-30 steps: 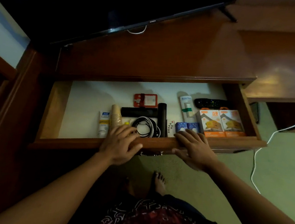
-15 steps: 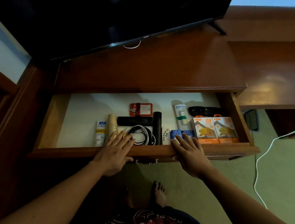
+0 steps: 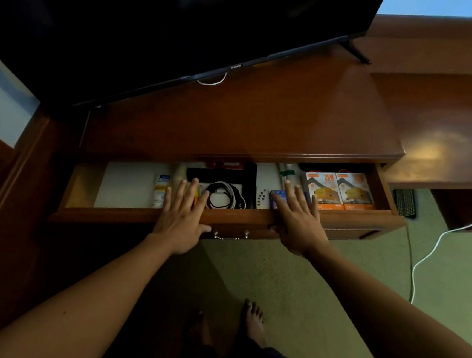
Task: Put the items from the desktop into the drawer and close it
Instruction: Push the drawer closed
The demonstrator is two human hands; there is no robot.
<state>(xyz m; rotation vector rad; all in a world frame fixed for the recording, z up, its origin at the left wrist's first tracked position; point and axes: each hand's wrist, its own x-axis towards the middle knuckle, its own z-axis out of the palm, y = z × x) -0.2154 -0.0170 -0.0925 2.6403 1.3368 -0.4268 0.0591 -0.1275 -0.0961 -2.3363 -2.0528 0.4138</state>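
Note:
The wooden drawer (image 3: 117, 216) stands partly open under the desktop (image 3: 248, 117). Inside lie a white tube (image 3: 160, 189), a coiled cable (image 3: 223, 196), a small white remote (image 3: 262, 199), a blue pack (image 3: 277, 195) and two orange boxes (image 3: 339, 190); items further back are hidden under the desk edge. My left hand (image 3: 181, 217) lies flat on the drawer's front rim, fingers spread over the edge. My right hand (image 3: 297, 218) presses the same rim to the right, fingers apart. Neither hand holds anything.
A dark television (image 3: 185, 26) stands on the desktop, with a white wire (image 3: 212, 82) below it. A white cable (image 3: 428, 252) trails over the green carpet at right, near a black keyboard (image 3: 405, 202) under the desk. My bare foot (image 3: 254, 320) is below the drawer.
The drawer has slid inward under the desktop, hiding the items at its back. Both hands stayed on the front rim and their fingers flattened out.

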